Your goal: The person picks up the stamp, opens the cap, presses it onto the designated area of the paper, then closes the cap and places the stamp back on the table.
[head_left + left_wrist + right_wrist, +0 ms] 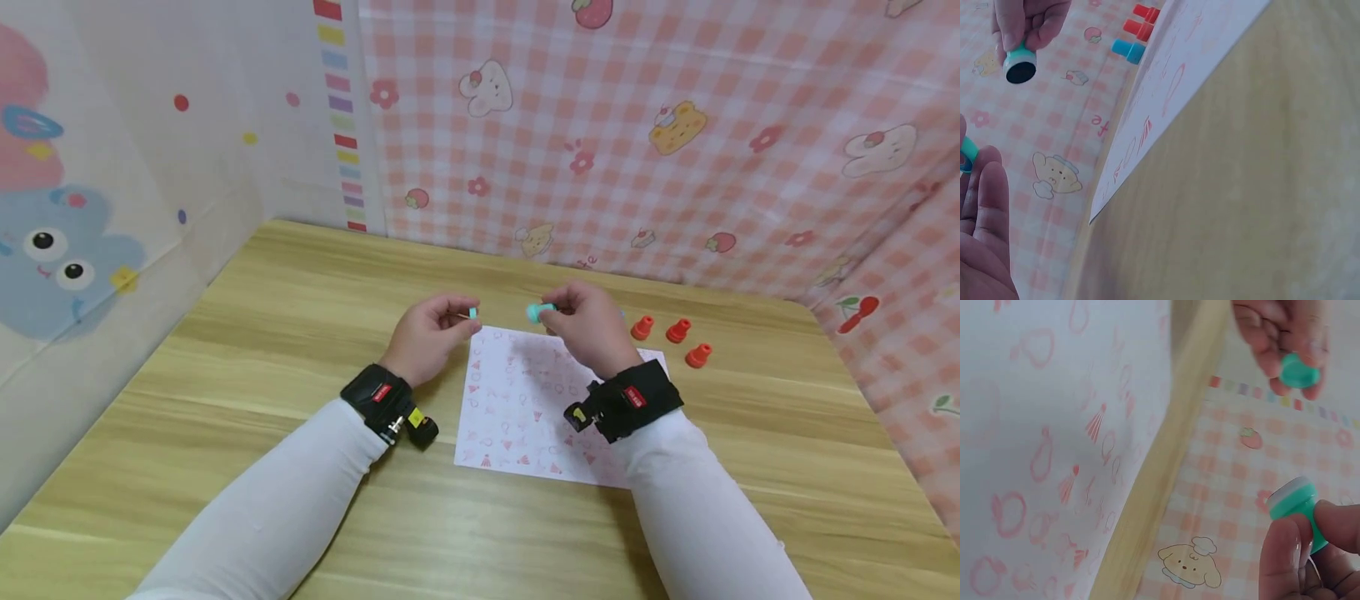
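Note:
My right hand (592, 329) pinches a green toy stamp (540, 312) over the far edge of a white sheet of paper (502, 417). In the right wrist view the thumb and fingers grip the stamp's handle, its pale-rimmed end (1291, 490) uncovered; a dark face (1021, 72) shows in the left wrist view. To the left, my left hand (427, 342) holds a small green cap (1299, 372) between thumb and fingertips, apart from the stamp. Rows of red stamped prints cover the paper, and the right forearm hides part of it.
Three red stamps (678, 331) stand on the wooden table (787, 442) right of the paper. A blue stamp (1127, 50) beside them is mostly hidden behind the right hand in the head view. Patterned cloth (600, 192) hangs along the table's back edge.

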Tool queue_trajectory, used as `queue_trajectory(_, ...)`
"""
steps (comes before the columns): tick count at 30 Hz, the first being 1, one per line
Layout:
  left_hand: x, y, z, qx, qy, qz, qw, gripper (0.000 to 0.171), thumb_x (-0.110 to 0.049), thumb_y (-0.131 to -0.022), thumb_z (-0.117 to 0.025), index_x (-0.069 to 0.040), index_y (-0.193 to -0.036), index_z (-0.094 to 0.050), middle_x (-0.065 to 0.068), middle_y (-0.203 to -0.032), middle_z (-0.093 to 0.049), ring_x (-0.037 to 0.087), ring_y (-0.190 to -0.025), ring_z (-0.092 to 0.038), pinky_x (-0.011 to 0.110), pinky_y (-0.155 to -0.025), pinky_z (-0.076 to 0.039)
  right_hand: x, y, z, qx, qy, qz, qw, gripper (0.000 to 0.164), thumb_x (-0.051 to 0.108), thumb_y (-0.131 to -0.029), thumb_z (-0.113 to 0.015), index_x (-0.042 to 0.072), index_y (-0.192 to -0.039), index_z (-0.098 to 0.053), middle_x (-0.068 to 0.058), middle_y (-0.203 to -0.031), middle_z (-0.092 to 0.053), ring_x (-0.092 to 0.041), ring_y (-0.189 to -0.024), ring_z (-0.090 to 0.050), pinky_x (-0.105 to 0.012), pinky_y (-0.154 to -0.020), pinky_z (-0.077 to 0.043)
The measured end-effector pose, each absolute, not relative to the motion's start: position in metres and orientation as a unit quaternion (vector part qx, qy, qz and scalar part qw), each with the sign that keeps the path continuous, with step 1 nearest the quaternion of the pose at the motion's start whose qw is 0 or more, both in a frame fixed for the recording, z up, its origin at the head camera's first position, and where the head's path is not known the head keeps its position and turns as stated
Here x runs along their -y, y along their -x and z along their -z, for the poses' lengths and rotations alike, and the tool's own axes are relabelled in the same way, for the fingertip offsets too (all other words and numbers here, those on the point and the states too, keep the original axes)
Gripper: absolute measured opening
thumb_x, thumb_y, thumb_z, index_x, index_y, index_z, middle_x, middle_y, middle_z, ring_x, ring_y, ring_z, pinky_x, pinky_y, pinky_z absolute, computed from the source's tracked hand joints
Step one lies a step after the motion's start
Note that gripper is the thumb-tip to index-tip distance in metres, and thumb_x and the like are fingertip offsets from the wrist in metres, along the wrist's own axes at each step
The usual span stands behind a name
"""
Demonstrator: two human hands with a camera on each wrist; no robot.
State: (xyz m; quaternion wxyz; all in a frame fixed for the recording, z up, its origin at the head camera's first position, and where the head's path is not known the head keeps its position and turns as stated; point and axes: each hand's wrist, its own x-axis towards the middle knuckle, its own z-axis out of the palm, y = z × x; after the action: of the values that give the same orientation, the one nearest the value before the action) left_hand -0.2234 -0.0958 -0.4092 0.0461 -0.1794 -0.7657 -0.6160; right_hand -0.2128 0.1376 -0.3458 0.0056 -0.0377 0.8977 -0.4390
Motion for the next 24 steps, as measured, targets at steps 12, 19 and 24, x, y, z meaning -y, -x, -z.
queue_trajectory(12,0.091,0.217,0.406,0.776,0.204,0.596,0.027,0.027,-0.020,-0.088,-0.068,-0.018,-0.114,-0.064,0.006,-0.104,-0.065,0.011,-0.082,-0.060,0.034,-0.067,-0.051,-0.137,0.197,0.355,-0.827,-0.002,0.562,0.027,0.022,0.015,-0.085,-0.069,0.007,-0.104,-0.062,-0.011,-0.099,-0.062,-0.021,-0.080,-0.063,-0.039,-0.079,-0.054)
queue_trajectory(19,0.088,0.215,0.406,0.772,0.219,0.597,0.016,0.026,-0.022,-0.088,-0.068,-0.015,-0.113,-0.063,0.005,-0.105,-0.065,0.012,-0.084,-0.060,0.032,-0.072,-0.053,-0.132,0.197,0.363,-0.815,-0.007,0.578,0.055,0.019,0.014,-0.085,-0.069,0.008,-0.103,-0.063,-0.010,-0.100,-0.064,-0.021,-0.082,-0.063,-0.033,-0.076,-0.055)
queue_trajectory(24,0.085,0.214,0.405,0.774,0.227,0.591,0.020,0.024,-0.023,-0.088,-0.068,-0.017,-0.111,-0.064,0.000,-0.103,-0.065,0.011,-0.084,-0.060,0.032,-0.072,-0.053,-0.128,0.197,0.365,-0.799,0.015,0.598,0.056,0.018,0.008,-0.084,-0.069,0.004,-0.101,-0.062,-0.013,-0.099,-0.064,-0.027,-0.084,-0.063,-0.033,-0.074,-0.055)
